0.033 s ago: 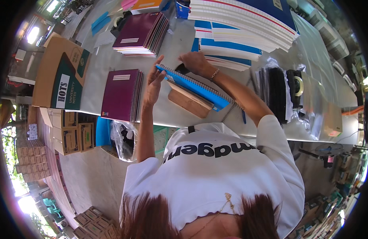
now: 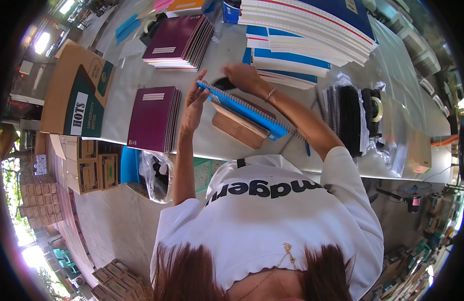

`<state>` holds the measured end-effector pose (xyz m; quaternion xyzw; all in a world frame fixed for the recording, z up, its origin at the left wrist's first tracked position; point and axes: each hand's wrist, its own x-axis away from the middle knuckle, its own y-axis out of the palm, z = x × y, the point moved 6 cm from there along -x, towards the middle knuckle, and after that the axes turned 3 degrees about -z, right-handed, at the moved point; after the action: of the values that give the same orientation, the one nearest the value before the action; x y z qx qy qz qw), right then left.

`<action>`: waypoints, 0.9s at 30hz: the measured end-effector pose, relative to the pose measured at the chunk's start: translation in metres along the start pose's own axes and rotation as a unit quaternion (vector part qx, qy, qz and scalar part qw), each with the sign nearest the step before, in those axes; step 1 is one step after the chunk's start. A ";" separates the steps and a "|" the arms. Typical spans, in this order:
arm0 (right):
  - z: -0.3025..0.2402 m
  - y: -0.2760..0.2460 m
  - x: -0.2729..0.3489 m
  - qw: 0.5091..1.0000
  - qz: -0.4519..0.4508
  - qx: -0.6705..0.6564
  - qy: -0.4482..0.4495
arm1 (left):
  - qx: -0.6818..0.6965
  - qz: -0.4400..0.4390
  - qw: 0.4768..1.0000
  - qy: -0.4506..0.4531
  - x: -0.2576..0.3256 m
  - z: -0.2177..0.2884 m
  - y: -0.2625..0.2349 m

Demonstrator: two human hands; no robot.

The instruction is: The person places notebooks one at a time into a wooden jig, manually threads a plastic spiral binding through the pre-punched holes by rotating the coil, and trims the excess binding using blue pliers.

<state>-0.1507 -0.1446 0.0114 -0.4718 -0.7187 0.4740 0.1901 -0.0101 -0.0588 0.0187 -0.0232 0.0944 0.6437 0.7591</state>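
Observation:
A blue spiral notebook (image 2: 247, 109) stands on edge, slanted, against a brown wooden block (image 2: 237, 129) on the table. My left hand (image 2: 193, 103) grips its left end, with fingers and thumb around the corner. Just beyond the coil edge, my right hand (image 2: 242, 78) is closed in a fist above the notebook. Beneath that fist shows a dark object (image 2: 223, 84), whose kind I cannot make out; what the fingers hold is hidden. Loose coil wire (image 2: 290, 138) trails from the notebook's right end, near a blue pen-like item (image 2: 307, 148).
Maroon notebooks stand in stacks, one (image 2: 151, 118) left of my left hand and another (image 2: 177, 40) farther back. Beyond my right hand rise piles of blue-covered pages (image 2: 292, 60). Black coils (image 2: 348, 118) and a tape roll (image 2: 377, 108) lie right; a cardboard box (image 2: 66, 90) stands far left.
My right hand has shifted slightly to the left, and the dark object under it has moved the same way. My left hand and the notebook look nearly unchanged.

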 end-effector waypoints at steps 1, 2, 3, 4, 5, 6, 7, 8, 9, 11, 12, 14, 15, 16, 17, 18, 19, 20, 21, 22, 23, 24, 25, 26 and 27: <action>-0.002 -0.008 -0.009 0.993 0.035 -0.105 -0.035 | 0.005 0.003 1.000 0.010 -0.001 0.004 0.003; -0.015 -0.018 -0.010 0.989 0.047 -0.127 -0.056 | 0.023 0.002 1.000 0.000 0.002 0.002 -0.003; -0.033 -0.034 -0.009 0.984 0.059 -0.148 -0.079 | 0.042 0.002 0.999 -0.009 0.005 0.000 -0.013; -0.045 -0.043 -0.006 0.978 0.073 -0.167 -0.099 | 0.061 0.000 0.998 -0.017 0.007 -0.001 -0.017; -0.045 -0.039 -0.003 0.986 0.085 -0.118 -0.076 | 0.045 0.005 0.999 -0.025 0.006 0.000 -0.014; -0.036 -0.037 -0.002 0.982 0.119 -0.138 -0.058 | 0.029 0.011 0.999 -0.030 0.006 0.005 -0.009; -0.028 -0.034 0.000 0.975 0.154 -0.158 -0.040 | 0.012 0.016 0.999 -0.036 0.004 0.008 -0.006; -0.028 -0.036 0.002 0.966 0.181 -0.181 -0.026 | -0.006 0.017 1.000 -0.025 0.005 0.007 -0.008; -0.023 -0.037 -0.002 0.955 0.158 -0.252 -0.006 | -0.024 0.016 0.999 -0.015 0.006 0.005 -0.009; -0.014 -0.041 -0.010 0.913 0.106 -0.391 0.037 | -0.044 0.014 0.999 -0.006 0.006 0.002 -0.011; -0.024 -0.043 -0.008 0.894 0.097 -0.436 -0.023 | -0.045 0.013 0.999 -0.007 0.005 -0.001 -0.012; -0.043 -0.049 0.002 0.840 0.083 -0.517 -0.142 | -0.030 0.001 1.000 -0.005 0.003 -0.004 -0.013; -0.039 -0.032 -0.002 0.949 -0.056 -0.303 -0.063 | -0.012 -0.008 1.000 -0.002 0.001 -0.007 -0.013; -0.034 -0.024 0.004 0.976 -0.054 -0.190 -0.095 | 0.006 -0.019 1.000 0.001 0.000 -0.009 -0.012; -0.023 -0.009 0.012 0.989 -0.046 -0.073 -0.124 | 0.013 -0.023 1.000 -0.009 -0.003 -0.010 -0.010; -0.015 0.002 0.020 0.987 -0.038 0.044 -0.148 | 0.018 -0.028 0.999 -0.020 -0.003 -0.010 -0.009; -0.003 0.006 0.026 0.992 -0.070 0.045 -0.090 | 0.023 -0.029 0.999 -0.030 -0.002 -0.011 -0.010; 0.011 0.006 0.037 0.993 -0.101 0.048 -0.029 | 0.005 -0.031 0.999 -0.020 -0.003 -0.010 -0.011; 0.030 0.012 0.049 0.988 -0.142 0.043 0.037 | -0.013 -0.031 0.999 -0.022 -0.003 -0.014 -0.012; 0.043 0.012 0.057 0.996 -0.084 0.003 0.034 | -0.030 -0.033 0.999 -0.024 -0.004 -0.018 -0.011; 0.062 0.016 0.074 0.999 -0.019 -0.030 0.037 | -0.003 -0.004 1.000 -0.008 -0.002 -0.023 -0.012; 0.074 0.010 0.093 0.996 0.043 -0.059 0.041 | 0.027 0.028 0.999 0.005 0.004 -0.031 -0.014; 0.084 0.006 0.112 0.996 0.072 -0.052 0.031 | 0.056 0.059 0.997 0.016 0.011 -0.040 -0.014; 0.089 0.001 0.132 0.994 0.101 -0.045 0.024 | 0.055 0.098 0.993 0.023 0.018 -0.042 -0.010; 0.095 -0.004 0.153 0.990 0.133 -0.035 0.017 | 0.053 0.134 0.989 0.031 0.023 -0.039 -0.004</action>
<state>-0.2948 -0.0615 -0.0569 -0.5776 -0.6624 0.4616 0.1208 -0.0073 -0.0429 -0.0238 0.0100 0.1542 0.7329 0.6625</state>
